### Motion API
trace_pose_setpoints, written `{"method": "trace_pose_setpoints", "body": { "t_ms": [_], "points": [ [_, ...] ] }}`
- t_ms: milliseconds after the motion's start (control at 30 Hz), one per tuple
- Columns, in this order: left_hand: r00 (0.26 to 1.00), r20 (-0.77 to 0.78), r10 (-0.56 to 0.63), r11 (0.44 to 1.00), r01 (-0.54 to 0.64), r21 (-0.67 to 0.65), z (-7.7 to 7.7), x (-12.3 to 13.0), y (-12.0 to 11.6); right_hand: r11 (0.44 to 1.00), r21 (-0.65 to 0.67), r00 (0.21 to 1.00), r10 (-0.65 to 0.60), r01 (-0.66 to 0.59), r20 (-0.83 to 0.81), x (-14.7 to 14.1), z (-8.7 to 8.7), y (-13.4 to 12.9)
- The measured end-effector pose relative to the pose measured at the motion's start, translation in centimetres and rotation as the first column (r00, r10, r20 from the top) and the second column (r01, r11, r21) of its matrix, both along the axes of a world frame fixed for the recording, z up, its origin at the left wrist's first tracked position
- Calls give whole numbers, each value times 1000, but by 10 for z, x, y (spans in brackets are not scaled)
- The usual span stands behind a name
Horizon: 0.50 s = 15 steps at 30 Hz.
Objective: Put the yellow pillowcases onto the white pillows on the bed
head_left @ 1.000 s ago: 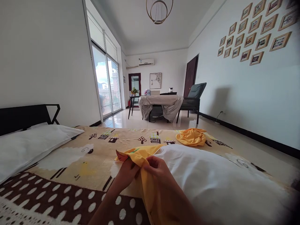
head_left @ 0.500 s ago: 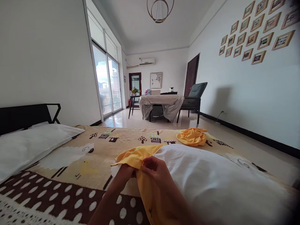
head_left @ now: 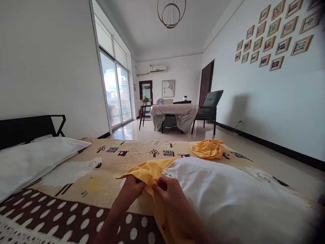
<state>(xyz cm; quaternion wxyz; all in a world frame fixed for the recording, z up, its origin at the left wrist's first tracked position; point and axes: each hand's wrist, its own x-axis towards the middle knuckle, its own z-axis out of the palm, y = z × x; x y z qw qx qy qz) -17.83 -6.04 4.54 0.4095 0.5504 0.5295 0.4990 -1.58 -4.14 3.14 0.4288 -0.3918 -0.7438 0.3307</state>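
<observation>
A white pillow (head_left: 228, 193) lies on the bed at the right, with a yellow pillowcase (head_left: 146, 169) bunched along its left edge and hanging down toward me. My left hand (head_left: 130, 190) is closed on the pillowcase's edge, its fingertips partly under the fabric. Close by on the right, my right hand (head_left: 169, 190) pinches the same cloth near the pillow's corner. Beyond the pillow rests a separate crumpled yellow cloth (head_left: 207, 149), touched by neither hand.
The bed is covered by a patterned blanket (head_left: 138, 152). Another white pillow (head_left: 48, 152) lies at the left by the black headboard (head_left: 27, 127). Past the bed stand a covered table (head_left: 175, 110) and a black chair (head_left: 210, 106).
My left hand has shifted slightly left, pulling the pillowcase's edge a little further out. My right hand keeps its pinch near the pillow's corner. The view has tilted slightly.
</observation>
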Motion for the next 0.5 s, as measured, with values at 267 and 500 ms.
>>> {"method": "trace_pose_setpoints", "body": {
  "t_ms": [267,500],
  "points": [
    [993,22,-119,983,121,-135,13,-14,-15,938,-137,947,308,-317,-87,10,1,6],
    [981,-21,-191,980,190,-60,9,0,-11,826,-223,848,459,-517,-263,15,-4,15]
  ]
}}
